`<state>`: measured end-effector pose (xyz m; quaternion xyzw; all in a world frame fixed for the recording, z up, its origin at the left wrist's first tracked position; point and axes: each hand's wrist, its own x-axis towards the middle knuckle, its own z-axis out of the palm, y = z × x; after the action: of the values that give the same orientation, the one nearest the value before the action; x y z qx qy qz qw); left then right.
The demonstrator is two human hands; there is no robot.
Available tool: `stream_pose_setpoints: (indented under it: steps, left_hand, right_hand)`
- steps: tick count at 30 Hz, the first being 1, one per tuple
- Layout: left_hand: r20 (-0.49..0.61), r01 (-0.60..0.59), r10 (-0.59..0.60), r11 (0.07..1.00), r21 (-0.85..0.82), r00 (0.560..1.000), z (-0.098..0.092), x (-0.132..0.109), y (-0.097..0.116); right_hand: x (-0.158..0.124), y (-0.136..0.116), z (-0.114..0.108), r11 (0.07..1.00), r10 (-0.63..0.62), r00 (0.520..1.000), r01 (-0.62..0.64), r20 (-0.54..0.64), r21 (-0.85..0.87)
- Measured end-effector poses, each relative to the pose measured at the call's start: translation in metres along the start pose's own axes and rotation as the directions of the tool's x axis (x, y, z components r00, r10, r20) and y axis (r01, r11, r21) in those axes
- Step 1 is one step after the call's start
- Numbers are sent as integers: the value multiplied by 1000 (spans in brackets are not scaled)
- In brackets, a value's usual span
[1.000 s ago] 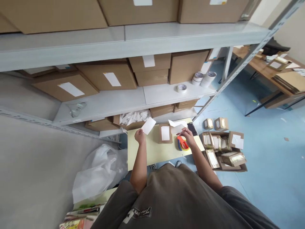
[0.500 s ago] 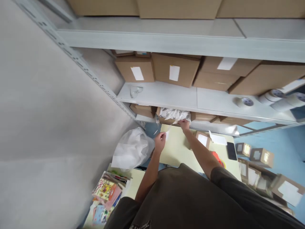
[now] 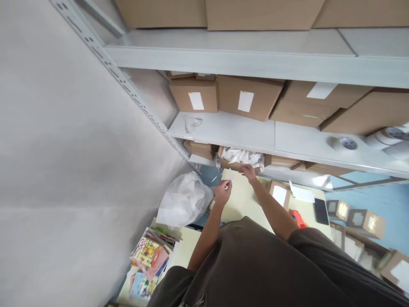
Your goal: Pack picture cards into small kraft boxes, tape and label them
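Hands (image 3: 223,193) apart, white slip (image 3: 230,175) indistinct

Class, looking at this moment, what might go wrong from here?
The small white slip pinched in the left hand might drop. Crumpled white scraps heaped in the brown cardboard box could spill if the right hand snags them. The right forearm might nudge the white-labelled brown carton beside it.
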<state>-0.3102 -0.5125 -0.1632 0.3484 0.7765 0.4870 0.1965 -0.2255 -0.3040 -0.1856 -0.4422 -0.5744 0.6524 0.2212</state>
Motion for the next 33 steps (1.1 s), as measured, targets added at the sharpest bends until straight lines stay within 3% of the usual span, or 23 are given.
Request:
stream_pose_setpoints:
  steps: [2, 5, 7, 10, 12, 14, 16, 18, 21, 27, 30, 33]
  left_hand:
    - [117, -94, 89, 995, 39, 989, 21, 2, 6]
    - [332, -231, 190, 969, 88, 924, 64, -6, 18]
    - [434, -296, 225, 950, 103, 872, 98, -20, 26]
    - [518, -336, 264, 941, 48, 814, 145, -45, 36]
    - [475, -243, 205, 970, 20, 856, 171, -60, 40]
    - [388, -44, 34, 999, 19, 921, 192, -71, 41]
    - [382, 139, -134, 990, 14, 914, 210, -77, 41]
    - [444, 222, -204, 975, 12, 873, 224, -81, 41]
    - [434, 220, -220, 974, 51, 874, 241, -87, 43]
    - [344, 157, -261, 941, 301, 902, 269, -97, 55]
    - [320, 178, -316, 902, 394, 893, 277, -94, 57]
    - [330, 192, -348, 886, 423, 877, 283, -89, 55]
  right_hand:
    - [-45, 22, -20, 995, 94, 994, -96, 50, 28]
    - [-112, 54, -55, 965, 172, 983, -180, 57, 193]
    - [-145, 72, -81, 941, 196, 981, -187, -2, 282]
    - [-172, 91, -125, 927, 215, 957, -138, -193, 349]
    - [-179, 100, -155, 919, 226, 931, -106, -288, 380]
    - [-184, 107, -180, 905, 245, 918, -100, -313, 414]
    - [-189, 116, -199, 881, 276, 915, -119, -295, 457]
    - [-193, 125, -211, 860, 301, 918, -143, -260, 489]
    - [-194, 140, -223, 878, 322, 911, -185, -257, 442]
    - [-180, 159, -243, 970, 242, 895, -215, -374, 114]
    - [-173, 165, -246, 975, 199, 871, -222, -449, 1]
    - [-167, 170, -244, 966, 227, 854, -260, -468, -7]
